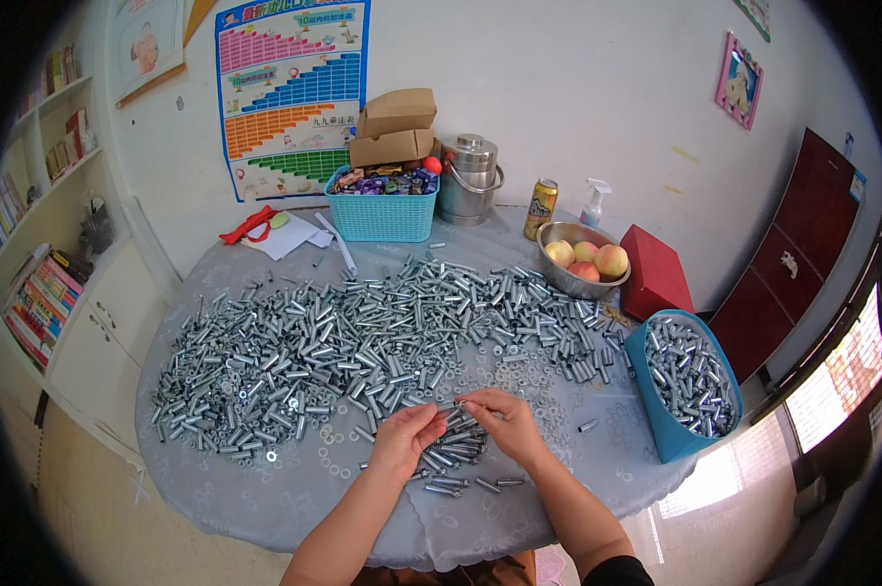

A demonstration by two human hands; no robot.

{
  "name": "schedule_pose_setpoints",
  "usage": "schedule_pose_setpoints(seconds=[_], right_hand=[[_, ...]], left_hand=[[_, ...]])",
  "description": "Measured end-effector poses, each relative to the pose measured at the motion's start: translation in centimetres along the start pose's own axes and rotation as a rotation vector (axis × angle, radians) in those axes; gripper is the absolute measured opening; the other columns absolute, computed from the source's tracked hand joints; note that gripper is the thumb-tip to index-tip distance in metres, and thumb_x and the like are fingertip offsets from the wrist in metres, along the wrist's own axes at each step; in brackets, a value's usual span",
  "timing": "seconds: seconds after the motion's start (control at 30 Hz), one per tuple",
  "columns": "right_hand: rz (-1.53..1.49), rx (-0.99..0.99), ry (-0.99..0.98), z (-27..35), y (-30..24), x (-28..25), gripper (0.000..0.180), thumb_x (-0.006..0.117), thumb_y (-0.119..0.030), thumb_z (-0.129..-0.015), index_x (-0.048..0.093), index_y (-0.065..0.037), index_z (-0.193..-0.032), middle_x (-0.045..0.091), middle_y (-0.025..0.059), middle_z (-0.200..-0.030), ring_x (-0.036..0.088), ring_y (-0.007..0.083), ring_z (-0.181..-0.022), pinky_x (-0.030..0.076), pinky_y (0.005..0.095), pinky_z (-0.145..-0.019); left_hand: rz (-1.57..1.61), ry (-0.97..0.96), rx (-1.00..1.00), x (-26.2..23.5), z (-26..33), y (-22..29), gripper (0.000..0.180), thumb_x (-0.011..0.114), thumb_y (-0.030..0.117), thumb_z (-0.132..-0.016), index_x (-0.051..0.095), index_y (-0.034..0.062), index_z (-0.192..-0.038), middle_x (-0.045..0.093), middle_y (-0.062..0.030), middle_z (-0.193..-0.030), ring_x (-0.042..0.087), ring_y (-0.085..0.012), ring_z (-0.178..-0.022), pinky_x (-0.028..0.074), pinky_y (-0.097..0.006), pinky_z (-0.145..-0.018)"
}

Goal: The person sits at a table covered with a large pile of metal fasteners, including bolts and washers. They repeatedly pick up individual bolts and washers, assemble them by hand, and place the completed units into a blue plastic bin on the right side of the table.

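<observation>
Both bare forearms enter from the lower edge of the frame and angle toward each other near the lower centre. The left hand (405, 439) and the right hand (504, 422) meet fingertip to fingertip, fingers curled inward and pinched, backs of the hands turned upward.

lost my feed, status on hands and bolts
Both hands, left and right, pinch one silver metal bolt. Small bolt heap beneath. Nothing blocking.

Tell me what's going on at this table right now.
A person sits at a round table covered with a big heap of metal bolts and washers. The left hand and right hand hold one bolt between them over a small pile. A blue bin at the right holds more bolts.
</observation>
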State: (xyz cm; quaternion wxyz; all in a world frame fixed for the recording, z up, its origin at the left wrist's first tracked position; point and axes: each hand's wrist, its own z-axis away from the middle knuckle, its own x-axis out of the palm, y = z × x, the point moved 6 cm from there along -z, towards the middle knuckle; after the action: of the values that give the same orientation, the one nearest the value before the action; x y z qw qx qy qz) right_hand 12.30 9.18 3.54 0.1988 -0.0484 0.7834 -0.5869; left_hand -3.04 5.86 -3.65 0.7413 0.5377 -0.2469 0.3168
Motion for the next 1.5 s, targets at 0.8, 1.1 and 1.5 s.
schedule_pose_setpoints(seconds=[0.8,1.1,1.5], right_hand=[[-0.004,-0.023,0.068,-0.1,0.3,-0.7,0.016,0.066,-0.009,-0.079,0.065,-0.003,-0.094,0.063,0.0018,-0.084,0.055,0.0082,-0.074,0.044,0.0215,-0.066],[0.323,0.02,0.205,-1.3,3.6,-3.3,0.016,0.063,-0.009,-0.079,0.066,-0.006,-0.094,0.063,0.0089,-0.084,0.061,0.0176,-0.073,0.048,0.0274,-0.066],[0.827,-0.264,-0.127,-4.1,2.2,1.1,0.02,0.061,-0.017,-0.078,0.066,-0.013,-0.097,0.061,0.0078,-0.09,0.059,0.0272,-0.08,0.048,0.0359,-0.07]], left_hand=[[-0.262,0.036,0.025,1.5,1.5,1.3,0.019,0.062,0.008,-0.082,0.06,-0.0047,-0.097,0.064,-0.0161,-0.09,0.063,-0.018,-0.071,0.055,-0.027,-0.065],[0.024,0.053,0.178,-0.6,0.3,3.5,0.018,0.063,0.008,-0.082,0.061,-0.0027,-0.096,0.064,-0.0134,-0.089,0.062,-0.0158,-0.07,0.054,-0.03,-0.069],[0.055,0.02,0.133,-0.5,0.1,3.0,0.017,0.063,0.008,-0.082,0.06,-0.0024,-0.095,0.064,-0.0126,-0.088,0.062,-0.0153,-0.072,0.054,-0.029,-0.068]])
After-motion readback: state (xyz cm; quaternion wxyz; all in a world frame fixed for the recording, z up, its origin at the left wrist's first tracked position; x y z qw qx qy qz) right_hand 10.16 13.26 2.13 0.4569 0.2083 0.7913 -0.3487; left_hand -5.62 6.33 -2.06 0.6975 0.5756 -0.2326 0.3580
